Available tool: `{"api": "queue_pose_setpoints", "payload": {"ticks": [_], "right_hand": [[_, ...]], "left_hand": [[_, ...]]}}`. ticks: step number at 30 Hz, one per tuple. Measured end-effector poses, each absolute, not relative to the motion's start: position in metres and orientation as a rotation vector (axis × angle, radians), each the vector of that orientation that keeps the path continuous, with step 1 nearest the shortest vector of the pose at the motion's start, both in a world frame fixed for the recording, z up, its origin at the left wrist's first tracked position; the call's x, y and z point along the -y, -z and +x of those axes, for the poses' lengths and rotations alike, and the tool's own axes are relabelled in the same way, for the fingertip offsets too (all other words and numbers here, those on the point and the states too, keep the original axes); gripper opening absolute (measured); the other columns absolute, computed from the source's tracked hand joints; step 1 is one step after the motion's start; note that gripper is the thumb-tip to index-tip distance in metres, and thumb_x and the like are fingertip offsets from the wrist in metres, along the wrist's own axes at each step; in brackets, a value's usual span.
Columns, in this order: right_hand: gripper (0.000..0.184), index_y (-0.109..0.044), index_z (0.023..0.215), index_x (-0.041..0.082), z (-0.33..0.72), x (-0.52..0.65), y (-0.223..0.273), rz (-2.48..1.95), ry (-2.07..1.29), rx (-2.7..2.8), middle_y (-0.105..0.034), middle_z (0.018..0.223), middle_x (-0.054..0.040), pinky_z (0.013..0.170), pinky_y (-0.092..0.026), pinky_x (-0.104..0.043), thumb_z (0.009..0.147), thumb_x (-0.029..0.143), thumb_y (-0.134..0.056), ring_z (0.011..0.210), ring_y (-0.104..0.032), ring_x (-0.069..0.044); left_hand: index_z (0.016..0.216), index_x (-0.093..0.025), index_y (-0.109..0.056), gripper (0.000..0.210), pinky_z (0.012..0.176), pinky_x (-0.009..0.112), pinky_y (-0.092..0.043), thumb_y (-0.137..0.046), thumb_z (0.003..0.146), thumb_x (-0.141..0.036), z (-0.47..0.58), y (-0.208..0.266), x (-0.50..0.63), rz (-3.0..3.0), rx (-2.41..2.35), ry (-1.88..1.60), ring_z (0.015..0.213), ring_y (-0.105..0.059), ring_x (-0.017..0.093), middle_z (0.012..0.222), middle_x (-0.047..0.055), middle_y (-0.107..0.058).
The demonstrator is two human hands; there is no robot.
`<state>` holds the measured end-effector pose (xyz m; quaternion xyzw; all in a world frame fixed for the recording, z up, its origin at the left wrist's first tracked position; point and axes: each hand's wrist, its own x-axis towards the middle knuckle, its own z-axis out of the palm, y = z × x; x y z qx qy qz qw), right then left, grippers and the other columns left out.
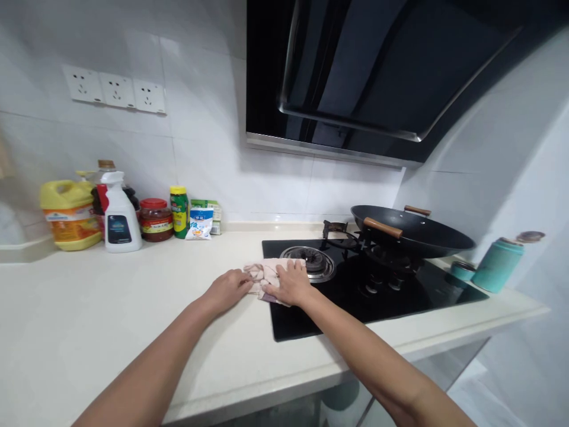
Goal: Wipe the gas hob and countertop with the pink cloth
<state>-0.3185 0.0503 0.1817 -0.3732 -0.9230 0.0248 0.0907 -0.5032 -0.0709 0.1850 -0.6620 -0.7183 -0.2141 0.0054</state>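
Note:
A pale pink cloth (264, 274), crumpled, lies across the left edge of the black glass gas stove (306, 314), partly over the near-left burner ring (326, 267). My right hand (291, 283) presses down on the cloth from above, its thumb and fingers gathering the fabric. At the cloth's left side, my left hand (229, 290) rests on the pale counter with curled fingertips holding the edge. A darker purplish patch of the cloth shows below my right hand.
A black wok (427, 234) with wooden handles sits on the right burner. Beside it stand a turquoise canister (498, 267) and a small tin (462, 271). A spray bottle (119, 216), yellow jug (71, 216) and red-lidded jar (155, 220) line the wall. The range hood (355, 71) overhangs the stove.

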Motion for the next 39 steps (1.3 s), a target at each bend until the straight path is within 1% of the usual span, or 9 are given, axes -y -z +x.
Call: {"api": "queue_pose_setpoints", "payload": {"ticks": [3, 5, 9, 12, 15, 19, 25, 34, 39], "right_hand": [[0.090, -0.046, 0.143, 0.016, -0.318, -0.043, -0.182, -1.083, -0.079, 2.721, -0.040, 0.150, -0.0246, 0.111, -0.020, -0.057, 0.082, 0.081, -0.042, 0.139, -0.032, -0.045], [0.090, -0.048, 0.141, 0.015, -0.319, -0.043, -0.183, -1.067, -0.087, 2.711, -0.044, 0.146, -0.0244, 0.110, -0.022, -0.056, 0.081, 0.082, -0.043, 0.136, -0.036, -0.043], [0.088, -0.054, 0.131, 0.016, -0.324, -0.056, -0.184, -0.999, -0.158, 2.691, -0.051, 0.139, -0.0204, 0.108, -0.028, -0.051, 0.078, 0.085, -0.043, 0.131, -0.042, -0.039], [0.083, -0.056, 0.128, 0.016, -0.327, -0.065, -0.184, -0.972, -0.228, 2.632, -0.054, 0.136, -0.0185, 0.107, -0.032, -0.046, 0.083, 0.083, -0.037, 0.128, -0.046, -0.035], [0.082, -0.055, 0.130, 0.015, -0.327, -0.066, -0.184, -0.976, -0.188, 2.661, -0.053, 0.137, -0.0204, 0.106, -0.033, -0.047, 0.085, 0.081, -0.036, 0.128, -0.047, -0.035], [0.090, -0.052, 0.135, 0.014, -0.323, -0.061, -0.186, -0.985, -0.102, 2.748, -0.053, 0.138, -0.0225, 0.105, -0.033, -0.050, 0.082, 0.085, -0.035, 0.128, -0.048, -0.038], [0.093, -0.055, 0.130, 0.015, -0.313, -0.057, -0.188, -1.035, -0.068, 2.718, -0.058, 0.126, -0.0217, 0.101, -0.036, -0.049, 0.079, 0.090, -0.031, 0.120, -0.053, -0.038], [0.078, -0.052, 0.130, 0.015, -0.289, -0.058, -0.188, -1.031, -0.195, 2.687, -0.055, 0.132, -0.0191, 0.103, -0.030, -0.054, 0.089, 0.079, -0.031, 0.123, -0.049, -0.035], [0.064, -0.049, 0.130, 0.020, -0.257, -0.063, -0.183, -0.930, -0.239, 2.711, -0.056, 0.131, -0.0136, 0.100, -0.032, -0.048, 0.095, 0.070, -0.031, 0.123, -0.049, -0.030]], "left_hand": [[0.100, -0.024, -0.074, 0.037, 0.087, 0.034, -0.048, -0.042, 0.093, -0.042, -0.503, -0.185, 0.071, -2.073, 2.260, 0.679, 0.100, -0.064, 0.026, 0.106, 0.007, -0.073], [0.100, -0.024, -0.074, 0.037, 0.087, 0.034, -0.047, -0.042, 0.093, -0.043, -0.504, -0.184, 0.071, -2.073, 2.254, 0.679, 0.101, -0.064, 0.026, 0.106, 0.007, -0.073], [0.095, -0.024, -0.073, 0.036, 0.084, 0.033, -0.047, -0.042, 0.094, -0.041, -0.506, -0.183, 0.069, -2.080, 2.233, 0.662, 0.095, -0.065, 0.025, 0.100, 0.007, -0.072], [0.088, -0.023, -0.072, 0.038, 0.080, 0.033, -0.047, -0.041, 0.095, -0.043, -0.505, -0.184, 0.068, -2.068, 2.246, 0.650, 0.091, -0.065, 0.025, 0.095, 0.007, -0.071], [0.092, -0.023, -0.072, 0.036, 0.082, 0.032, -0.047, -0.042, 0.094, -0.043, -0.504, -0.184, 0.068, -2.052, 2.266, 0.691, 0.093, -0.065, 0.024, 0.099, 0.006, -0.071], [0.107, -0.024, -0.069, 0.035, 0.089, 0.032, -0.047, -0.044, 0.094, -0.046, -0.503, -0.180, 0.068, -2.053, 2.251, 0.815, 0.101, -0.064, 0.024, 0.111, 0.005, -0.069], [0.127, -0.026, -0.061, 0.044, 0.092, 0.033, -0.047, -0.045, 0.095, -0.051, -0.506, -0.174, 0.067, -2.075, 2.212, 0.880, 0.099, -0.065, 0.024, 0.117, 0.005, -0.066], [0.126, -0.025, -0.065, 0.047, 0.091, 0.035, -0.048, -0.047, 0.093, -0.053, -0.503, -0.175, 0.068, -2.089, 2.225, 0.839, 0.104, -0.065, 0.026, 0.119, 0.007, -0.069], [0.129, -0.024, -0.066, 0.050, 0.094, 0.037, -0.047, -0.045, 0.094, -0.053, -0.496, -0.181, 0.072, -2.101, 2.294, 0.794, 0.111, -0.062, 0.028, 0.120, 0.009, -0.069]]}}
